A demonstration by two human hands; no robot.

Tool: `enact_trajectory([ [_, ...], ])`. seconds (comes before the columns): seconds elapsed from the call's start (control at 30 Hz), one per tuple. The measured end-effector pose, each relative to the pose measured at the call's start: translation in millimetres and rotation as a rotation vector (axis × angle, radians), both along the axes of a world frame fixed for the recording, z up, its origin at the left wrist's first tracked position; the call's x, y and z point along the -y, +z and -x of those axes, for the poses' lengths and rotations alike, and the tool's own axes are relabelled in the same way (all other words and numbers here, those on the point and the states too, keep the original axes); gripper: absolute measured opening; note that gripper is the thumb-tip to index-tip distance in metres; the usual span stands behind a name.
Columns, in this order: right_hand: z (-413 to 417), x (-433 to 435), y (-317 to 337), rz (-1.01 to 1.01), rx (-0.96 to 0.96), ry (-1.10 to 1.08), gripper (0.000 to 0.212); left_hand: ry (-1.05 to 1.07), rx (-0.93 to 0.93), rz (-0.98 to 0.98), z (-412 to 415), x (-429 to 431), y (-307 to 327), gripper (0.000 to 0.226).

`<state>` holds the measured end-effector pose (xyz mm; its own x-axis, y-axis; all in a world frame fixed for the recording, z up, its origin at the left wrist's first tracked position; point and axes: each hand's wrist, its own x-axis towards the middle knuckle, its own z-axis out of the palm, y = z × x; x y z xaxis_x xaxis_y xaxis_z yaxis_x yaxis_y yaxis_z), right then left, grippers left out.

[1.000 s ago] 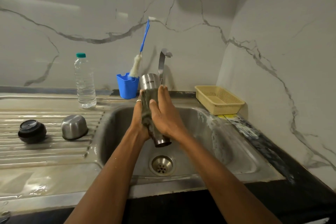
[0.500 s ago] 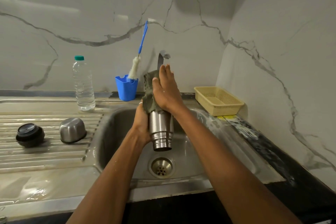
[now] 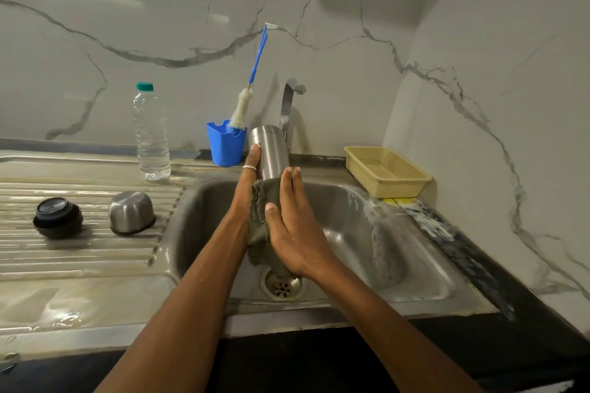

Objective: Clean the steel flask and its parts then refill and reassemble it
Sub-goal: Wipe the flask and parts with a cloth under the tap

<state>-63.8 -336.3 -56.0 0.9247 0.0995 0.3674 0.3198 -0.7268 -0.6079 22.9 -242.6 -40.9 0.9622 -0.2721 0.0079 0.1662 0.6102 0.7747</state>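
Observation:
The steel flask (image 3: 271, 153) is held over the sink, tilted away from me, its closed base up near the tap. My left hand (image 3: 245, 210) grips it from the left, a ringed finger lying along its side. My right hand (image 3: 297, 233) wraps a grey-green cloth (image 3: 260, 233) round the flask's lower part, thumb pressing on the cloth. The flask's mouth end is hidden by cloth and hands. On the draining board to the left stand the flask's steel cup (image 3: 131, 212), upside down, and its black stopper (image 3: 57, 220).
A steel sink (image 3: 351, 201) with a drain (image 3: 282, 285) lies below my hands, with the tap (image 3: 289, 105) behind the flask. A water bottle (image 3: 151, 137), a blue holder (image 3: 225, 143) with a bottle brush (image 3: 242, 108) and a yellow basket (image 3: 386, 171) stand along the back.
My right hand has slid the cloth down from the flask's upper end to its lower part, baring the steel base. The left hand now reaches higher along the flask.

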Motion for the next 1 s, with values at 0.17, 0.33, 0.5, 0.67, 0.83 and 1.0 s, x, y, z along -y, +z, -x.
enact_trajectory([
  [0.17,-29,-1,25,0.135,0.201,-0.120,0.063,-0.099,0.049,0.080,13,13,4,0.046],
  [0.33,-74,-3,68,0.078,0.138,-0.068,0.057,-0.173,-0.059,0.156,13,12,2,0.045],
  [0.5,-82,-3,75,-0.398,-0.095,-0.020,0.060,-0.094,-0.030,0.239,18,13,10,0.060],
  [0.67,-41,5,32,-0.396,-0.248,0.022,0.065,0.114,-0.044,0.238,7,7,3,0.073],
  [0.83,-7,34,19,-0.492,-0.415,0.080,0.055,0.437,-0.278,0.046,-4,4,-5,0.079],
  [1.0,-10,62,31,-0.647,-0.375,-0.003,0.042,0.489,-0.316,0.177,-4,-5,-7,0.070],
])
